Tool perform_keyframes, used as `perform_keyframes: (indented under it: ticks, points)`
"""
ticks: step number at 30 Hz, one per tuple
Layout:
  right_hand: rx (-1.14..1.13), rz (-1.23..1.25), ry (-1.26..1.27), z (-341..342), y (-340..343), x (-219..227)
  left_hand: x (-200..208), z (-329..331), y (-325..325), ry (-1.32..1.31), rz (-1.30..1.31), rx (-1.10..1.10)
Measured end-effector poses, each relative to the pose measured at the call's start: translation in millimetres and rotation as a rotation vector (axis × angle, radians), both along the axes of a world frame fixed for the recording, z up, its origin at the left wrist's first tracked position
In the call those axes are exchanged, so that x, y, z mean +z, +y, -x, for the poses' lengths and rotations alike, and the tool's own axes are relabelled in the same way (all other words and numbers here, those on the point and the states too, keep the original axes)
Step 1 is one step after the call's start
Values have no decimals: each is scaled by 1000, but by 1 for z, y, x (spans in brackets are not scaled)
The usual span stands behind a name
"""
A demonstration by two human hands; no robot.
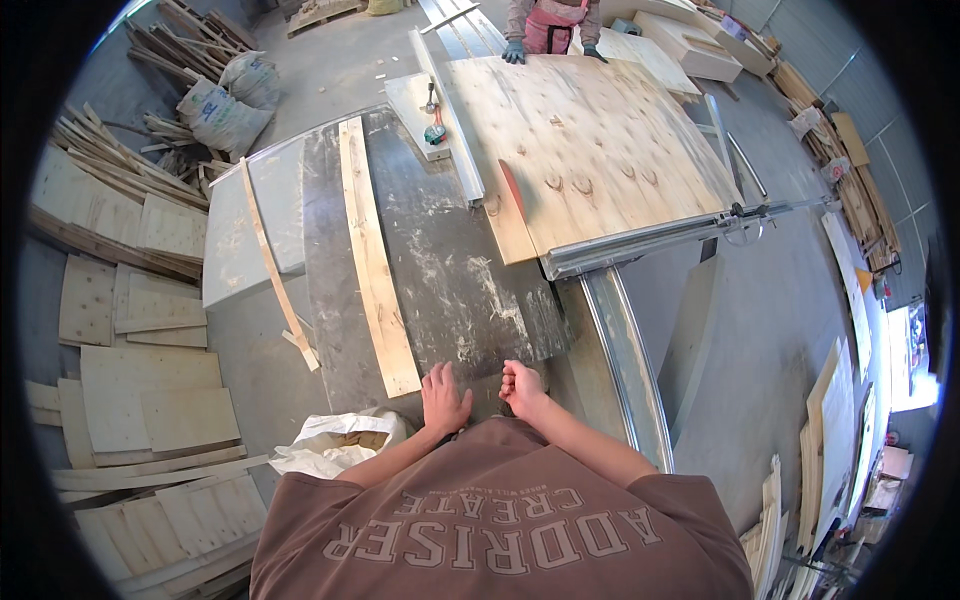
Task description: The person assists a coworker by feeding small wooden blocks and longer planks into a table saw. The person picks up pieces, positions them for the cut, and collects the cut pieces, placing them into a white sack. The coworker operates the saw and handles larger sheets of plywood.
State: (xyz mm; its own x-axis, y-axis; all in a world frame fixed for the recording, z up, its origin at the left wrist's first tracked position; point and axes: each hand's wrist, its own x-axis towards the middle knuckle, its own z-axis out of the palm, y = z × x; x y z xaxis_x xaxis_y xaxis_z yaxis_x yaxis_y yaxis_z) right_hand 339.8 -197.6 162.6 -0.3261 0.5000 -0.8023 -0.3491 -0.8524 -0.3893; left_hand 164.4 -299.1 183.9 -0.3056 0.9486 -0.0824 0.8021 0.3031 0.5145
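Note:
My left hand (pixel 445 399) is at the near edge of the dark, dust-streaked saw table (pixel 440 230), its fingers spread. Just right of it, my right hand (pixel 523 389) is curled into a fist; whatever lies inside it, if anything, is hidden. A long pale wood strip (pixel 372 260) lies lengthwise on the table, its near end close to my left hand. Farther off to the right, a large plywood sheet (pixel 620 140) lies across the saw beside a red blade guard (pixel 512 188). A metal fence (pixel 447 120) runs along the sheet's left side.
Across the sheet stands a co-worker, gloved hands (pixel 514 52) on its far edge. A thinner strip (pixel 265 240) leans at the table's left. An open white sack (pixel 335 440) stands by my left arm. Stacked boards (pixel 150 385) fill the left side. A metal rail (pixel 628 365) runs at right.

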Motion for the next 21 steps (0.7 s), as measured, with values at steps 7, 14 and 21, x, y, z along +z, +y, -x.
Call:
perform_keyframes:
  ticks: [7,14,21]
  points:
    - [-84,-17,-493,-6,37,-36,9,8,-6,-16,40,-42]
    - [-166,52,-572,-20,64,-84,21,13,-21,-37,37,-96]
    - [-241,79,-510,-39,66,-108,20,19,-37,-106,5,-111]
